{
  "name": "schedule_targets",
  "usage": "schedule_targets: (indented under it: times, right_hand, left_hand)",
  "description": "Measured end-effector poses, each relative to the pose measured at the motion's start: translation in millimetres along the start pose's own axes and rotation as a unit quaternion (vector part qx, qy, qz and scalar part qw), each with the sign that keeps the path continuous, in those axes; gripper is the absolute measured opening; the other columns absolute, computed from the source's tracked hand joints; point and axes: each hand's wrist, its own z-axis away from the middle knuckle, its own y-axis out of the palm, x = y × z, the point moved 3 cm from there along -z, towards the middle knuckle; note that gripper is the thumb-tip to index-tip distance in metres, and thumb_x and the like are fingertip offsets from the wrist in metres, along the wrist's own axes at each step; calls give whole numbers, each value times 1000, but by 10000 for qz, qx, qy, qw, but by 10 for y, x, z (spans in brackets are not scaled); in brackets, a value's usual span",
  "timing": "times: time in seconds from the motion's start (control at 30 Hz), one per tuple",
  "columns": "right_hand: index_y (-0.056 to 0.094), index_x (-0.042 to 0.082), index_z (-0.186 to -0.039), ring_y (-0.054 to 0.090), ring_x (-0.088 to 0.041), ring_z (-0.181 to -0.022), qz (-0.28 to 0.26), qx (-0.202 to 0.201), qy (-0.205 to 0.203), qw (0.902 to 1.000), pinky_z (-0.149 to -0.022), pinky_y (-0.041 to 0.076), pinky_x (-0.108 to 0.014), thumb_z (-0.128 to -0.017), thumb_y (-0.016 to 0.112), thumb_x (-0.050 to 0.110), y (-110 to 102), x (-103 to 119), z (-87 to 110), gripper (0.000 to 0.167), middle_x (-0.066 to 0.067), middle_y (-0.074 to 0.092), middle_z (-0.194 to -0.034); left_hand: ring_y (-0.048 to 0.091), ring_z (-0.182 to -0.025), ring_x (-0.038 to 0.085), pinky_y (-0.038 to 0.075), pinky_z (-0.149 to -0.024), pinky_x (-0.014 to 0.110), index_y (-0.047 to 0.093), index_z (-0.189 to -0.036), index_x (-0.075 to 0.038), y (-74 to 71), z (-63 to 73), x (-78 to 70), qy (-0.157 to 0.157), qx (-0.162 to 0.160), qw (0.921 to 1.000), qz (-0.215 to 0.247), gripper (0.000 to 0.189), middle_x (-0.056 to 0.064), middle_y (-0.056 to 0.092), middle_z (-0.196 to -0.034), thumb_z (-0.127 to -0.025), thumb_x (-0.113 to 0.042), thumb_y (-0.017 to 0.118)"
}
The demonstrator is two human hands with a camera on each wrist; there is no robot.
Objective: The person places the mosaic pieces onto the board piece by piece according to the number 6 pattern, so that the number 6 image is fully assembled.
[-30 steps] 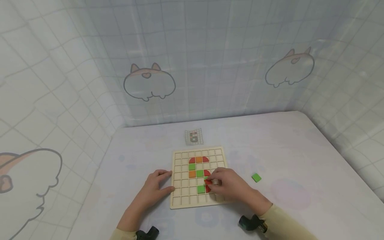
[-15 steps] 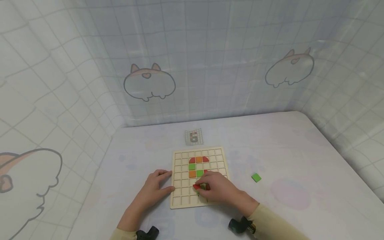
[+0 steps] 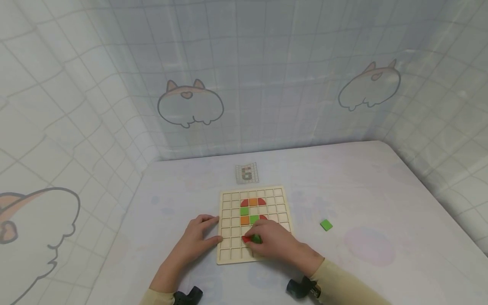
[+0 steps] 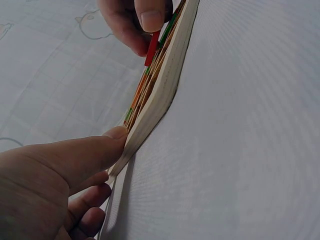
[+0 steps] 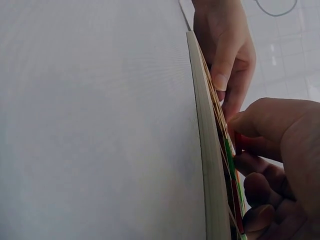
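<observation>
A pale wooden grid board [image 3: 225, 254] lies on the table with red, orange and green tiles in several of its cells. My right hand [image 3: 278, 240] is over the lower middle of the board and pinches a red tile [image 3: 245, 239] between thumb and fingers; the tile's full shape is hidden. In the left wrist view that red tile [image 4: 151, 49] stands tilted above the board's surface. A green tile [image 3: 256, 239] shows just under the right fingers. My left hand [image 3: 196, 235] touches the board's left edge with thumb and fingertips.
A loose green tile [image 3: 326, 225] lies on the table right of the board. Behind the board is a small card [image 3: 247, 173] printed with a coloured grid pattern. Patterned curtain walls [image 3: 267, 84] enclose the table at the back and sides.
With the red tile pinched, my right hand has moved left across the board's lower part, from the right column of tiles to left of the lower green tile. My left hand has stayed put.
</observation>
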Motion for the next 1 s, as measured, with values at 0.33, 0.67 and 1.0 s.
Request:
schedule_targets:
  times: [0.33, 0.67, 1.0]
  right_hand:
    - [80, 19, -102, 56, -1, -86, 273, -26, -77, 9996, -76, 49, -20, -89, 75, 27, 15, 20, 15, 16, 13, 64, -95]
    - [78, 23, -111, 52, 1, -80, 377, 43, -105, 9992, -67, 44, -15, -91, 73, 30, 25, 17, 28, 22, 14, 61, -94]
    - [81, 19, -96, 44, 1, -68, 374, -93, -38, 9992, -57, 38, -14, -91, 74, 31, 56, 2, 33, 15, 14, 53, -85]
  left_hand:
    - [44, -127, 28, 37, -105, 51, 59, -139, -14, 3, -9, 0, -10, -38, 10000, -27, 67, 3, 52, -132, -81, -39, 82]
    - [44, -126, 27, 37, -104, 51, 59, -139, -14, -1, 1, -14, 62, -56, 10000, -2, 66, 2, 53, -131, -81, -38, 82]
    - [45, -125, 27, 37, -104, 50, 60, -138, -14, -15, 10, -25, 28, -39, 10000, 53, 66, 2, 53, -130, -81, -37, 82]
